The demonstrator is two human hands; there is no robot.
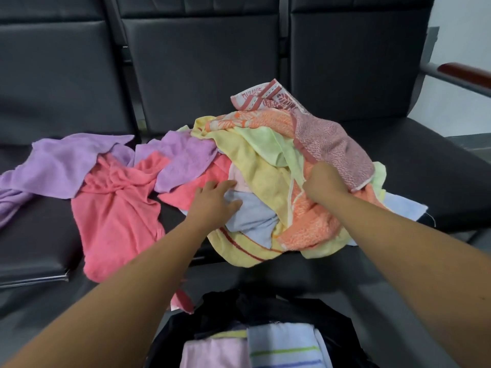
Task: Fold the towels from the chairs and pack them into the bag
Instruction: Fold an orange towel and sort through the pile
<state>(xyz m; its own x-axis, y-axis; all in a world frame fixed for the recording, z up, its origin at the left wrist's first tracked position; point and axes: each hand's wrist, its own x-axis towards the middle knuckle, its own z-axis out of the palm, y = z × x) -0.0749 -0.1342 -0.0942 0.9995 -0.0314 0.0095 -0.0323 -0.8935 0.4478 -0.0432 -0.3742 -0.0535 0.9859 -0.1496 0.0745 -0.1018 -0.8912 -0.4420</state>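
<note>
Left hand point(216, 199): fingers wide and flat, resting on the blue towel point(252, 216) at the near side of the pile.
Right hand point(322, 183): fingers curled tight on cloth in the middle of the pile of towels point(265, 160). I cannot tell which towel.
Towels: most sit in one mixed-up heap on the middle chair. The pink towel point(117, 208) and purple towel point(61, 166) lie spread out to the left.
Bag point(225, 309): open, down low near the person, with folded towels point(281, 346) inside.
What could go wrong: the towels look tangled, so one pull may drag others along. The yellow towel point(239, 251) hangs over the front edge of the seat. A hard tug could slide it off onto the floor.
Edges: the pile sits right at the front edge of the seat. The pink towel lies across the gap between two seats.
Room: there is bare seat point(425, 181) on the right, good for folding. The armrest point(467, 71) is well apart from the hands.
</note>
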